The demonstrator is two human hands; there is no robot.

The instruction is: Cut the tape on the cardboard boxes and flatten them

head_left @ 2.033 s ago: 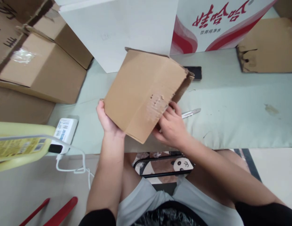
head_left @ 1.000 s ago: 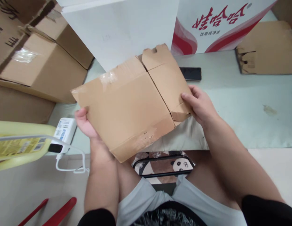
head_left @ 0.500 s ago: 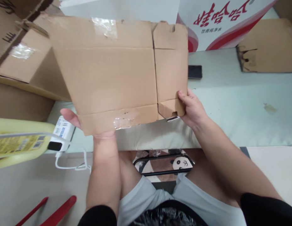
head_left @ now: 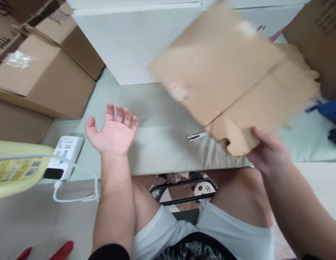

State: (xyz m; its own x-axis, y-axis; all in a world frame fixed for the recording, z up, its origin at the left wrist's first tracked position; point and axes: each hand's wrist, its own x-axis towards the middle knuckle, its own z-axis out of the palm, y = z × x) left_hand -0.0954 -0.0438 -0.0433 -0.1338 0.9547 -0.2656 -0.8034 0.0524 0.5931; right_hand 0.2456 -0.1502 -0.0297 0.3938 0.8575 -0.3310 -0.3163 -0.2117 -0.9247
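A flattened cardboard box [head_left: 227, 68], slightly blurred, is tilted in the air on the right side of the view. My right hand [head_left: 270, 150] grips its lower right edge, thumb on top; the other fingers are mostly hidden behind it. Creases and bits of clear tape show on the cardboard. My left hand [head_left: 112, 133] is palm up over the pale green surface, fingers apart and slightly curled, touching nothing. Below the cardboard's lower edge lies a small white and black strip [head_left: 197, 136], partly covered by it.
Brown cartons [head_left: 59, 79] are stacked at the left. White boxes [head_left: 140, 43] stand at the back. A white power bank [head_left: 65, 155] with a cable and a yellow bottle [head_left: 21, 169] are at the left edge. A blue item [head_left: 331, 112] lies far right on the pale green surface [head_left: 157, 144].
My left hand has let go of the flattened box. My right hand has carried it to the right and turned it. The view has shifted slightly.
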